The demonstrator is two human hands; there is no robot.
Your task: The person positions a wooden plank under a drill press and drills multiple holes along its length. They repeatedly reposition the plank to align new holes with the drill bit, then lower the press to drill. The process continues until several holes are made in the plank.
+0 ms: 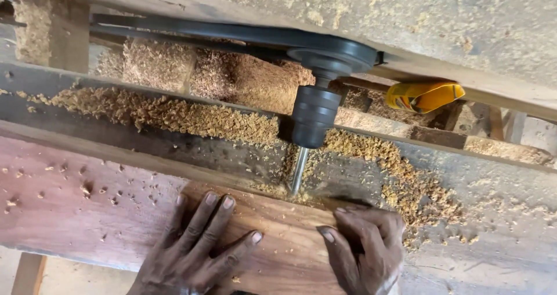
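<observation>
Wood shavings (174, 114) heap along the grey machine bed (493, 179), a black belt (191, 33) runs above, and a yellow object (425, 95) lies beyond.

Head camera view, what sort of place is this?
Most likely a woodworking shop: a belt-driven drill chuck with its bit at a wooden board, and wood shavings heaped over the bench.

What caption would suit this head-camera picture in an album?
Both hands, left and right, press a board flat against a drill bit amid wood shavings.
</observation>
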